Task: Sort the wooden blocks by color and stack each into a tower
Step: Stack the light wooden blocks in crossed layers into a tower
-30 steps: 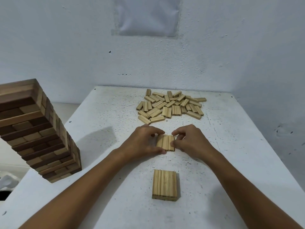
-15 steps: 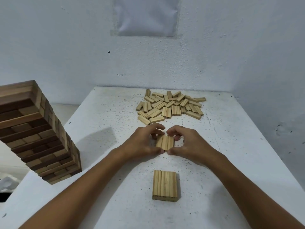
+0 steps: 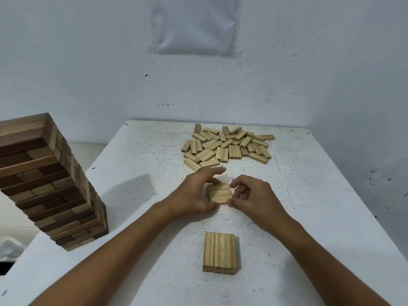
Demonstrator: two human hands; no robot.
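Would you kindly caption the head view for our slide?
Both hands hold a set of light blocks between the loose pile and a started base.

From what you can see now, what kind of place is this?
Probably a plain indoor room set up for a block task: a speckled white table pushed into a corner of bare white walls, with a sheet of paper stuck on the wall.

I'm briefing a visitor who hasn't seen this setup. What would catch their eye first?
Likely the tall tower of dark and light blocks at the table's left edge. Mid-table, the left hand and right hand hold a set of pale blocks, between a loose pile of pale blocks and a flat pale row.
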